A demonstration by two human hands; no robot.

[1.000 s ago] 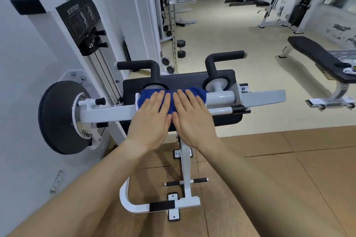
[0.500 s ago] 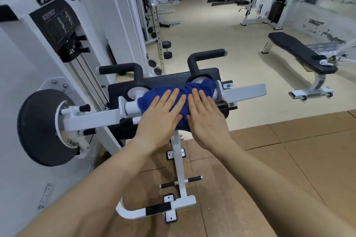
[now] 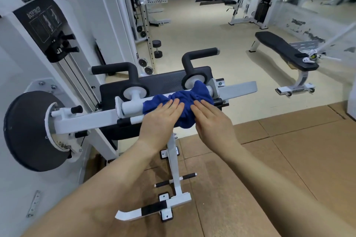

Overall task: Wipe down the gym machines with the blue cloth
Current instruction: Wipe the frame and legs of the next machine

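A blue cloth [image 3: 185, 100] lies bunched over the white crossbar [image 3: 133, 107] of a biceps machine, up against the right black handle's base [image 3: 194, 82]. My left hand [image 3: 159, 121] presses flat on the cloth's left part, fingers straight. My right hand [image 3: 213, 123] presses flat on its right part, fingers straight. A strip of cloth shows between the two hands and hangs below the bar. The left black handle [image 3: 115, 69] and the black arm pad [image 3: 161, 82] sit behind the bar.
The machine's white column with its black placard [image 3: 40, 21] and a round black cover [image 3: 25, 131] stand at the left. A white foot frame [image 3: 173, 194] is on the brown floor below. A black flat bench [image 3: 283, 50] stands at the right; a dumbbell [image 3: 158, 48] lies behind.
Both hands have slid the cloth rightward along the bar, from beside the left handle's base to the right handle's base. The cloth has bunched up and the hands have spread slightly apart.
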